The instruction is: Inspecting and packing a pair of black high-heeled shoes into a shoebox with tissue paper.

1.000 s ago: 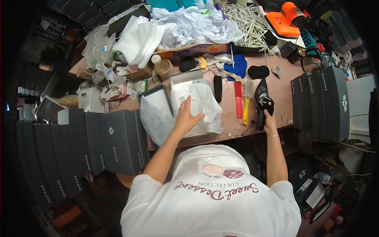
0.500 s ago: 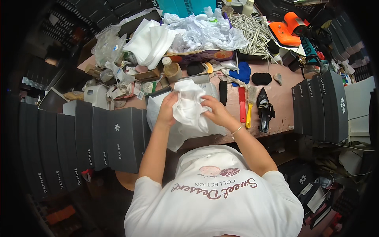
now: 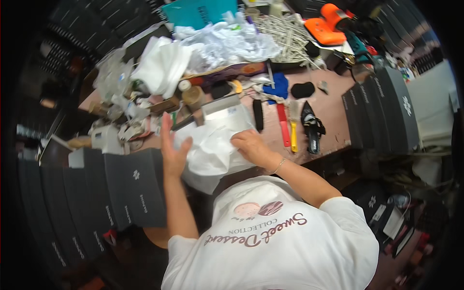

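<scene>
A crumpled bundle of white tissue paper [image 3: 209, 147] lies in and over an opened shoe box [image 3: 223, 102], whose pale far wall shows behind it. My left hand [image 3: 175, 149] is off the paper, just left of it, with fingers spread and thumb apart. My right hand [image 3: 252, 149] is on the paper's right side, its fingers curled together at the paper's edge. Whether anything is wrapped inside the paper is hidden. Right of the box lie a black brush [image 3: 258, 115], a red-handled brush [image 3: 283, 124], a yellow-handled brush [image 3: 294, 126] and a black pointed slingback shoe [image 3: 313, 128].
Dark shoe boxes [image 3: 133, 188] stand in a row at the left, and more shoe boxes [image 3: 394, 108] at the right. Across the back are crumpled tissue [image 3: 232, 43], a heap of pale sticks [image 3: 284, 38], an orange tool [image 3: 326, 29] and a glue jar [image 3: 193, 95].
The tissue bundle has come down from between both hands onto the box. My left hand has let go and opened to the left; my right hand stays at the paper. The view has tilted.
</scene>
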`<state>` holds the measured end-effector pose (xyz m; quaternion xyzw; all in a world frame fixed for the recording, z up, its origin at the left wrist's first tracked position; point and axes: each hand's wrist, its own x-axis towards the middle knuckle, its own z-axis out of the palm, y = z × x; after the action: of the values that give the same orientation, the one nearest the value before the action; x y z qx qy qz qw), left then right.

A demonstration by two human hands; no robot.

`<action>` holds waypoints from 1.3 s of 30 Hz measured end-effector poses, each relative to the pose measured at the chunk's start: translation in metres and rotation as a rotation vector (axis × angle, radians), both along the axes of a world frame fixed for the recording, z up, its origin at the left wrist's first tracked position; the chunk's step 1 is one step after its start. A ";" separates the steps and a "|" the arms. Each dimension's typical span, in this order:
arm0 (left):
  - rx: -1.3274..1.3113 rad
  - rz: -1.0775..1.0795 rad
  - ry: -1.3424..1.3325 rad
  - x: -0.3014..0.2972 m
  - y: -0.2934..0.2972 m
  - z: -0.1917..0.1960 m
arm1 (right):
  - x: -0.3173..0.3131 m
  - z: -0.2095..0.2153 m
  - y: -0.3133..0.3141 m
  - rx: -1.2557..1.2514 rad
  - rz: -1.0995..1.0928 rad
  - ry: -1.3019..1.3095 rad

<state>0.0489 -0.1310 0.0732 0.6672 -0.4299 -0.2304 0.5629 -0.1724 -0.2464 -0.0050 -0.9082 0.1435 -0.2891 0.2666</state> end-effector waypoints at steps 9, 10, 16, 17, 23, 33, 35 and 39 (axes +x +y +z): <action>0.399 -0.678 -0.606 -0.033 -0.014 -0.031 | -0.050 -0.014 -0.007 0.671 0.021 0.190; 0.416 -0.589 -0.446 -0.034 -0.017 -0.044 | -0.058 -0.013 -0.011 0.547 -0.015 0.155; 0.156 0.089 -0.081 -0.029 -0.028 0.001 | -0.166 -0.013 -0.062 0.225 -0.905 0.621; 0.042 0.179 -0.012 -0.035 -0.028 0.014 | -0.182 -0.030 -0.070 0.296 -0.995 0.623; 0.017 0.093 -0.357 -0.035 -0.034 -0.023 | -0.212 -0.098 -0.083 0.431 -0.946 0.385; 0.085 -0.119 -0.053 -0.103 -0.096 -0.023 | -0.140 0.127 0.009 0.488 -0.032 0.378; -0.162 -0.235 -0.257 -0.115 -0.076 -0.014 | -0.108 0.124 0.018 0.417 -0.108 0.519; -0.073 -0.437 -0.385 -0.117 -0.040 -0.009 | -0.072 0.038 0.000 0.405 -0.133 0.285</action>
<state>-0.0679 -0.1710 0.0641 0.5693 -0.6705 -0.1998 0.4317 -0.2441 -0.2459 0.0333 -0.8565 0.2940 -0.1402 0.4004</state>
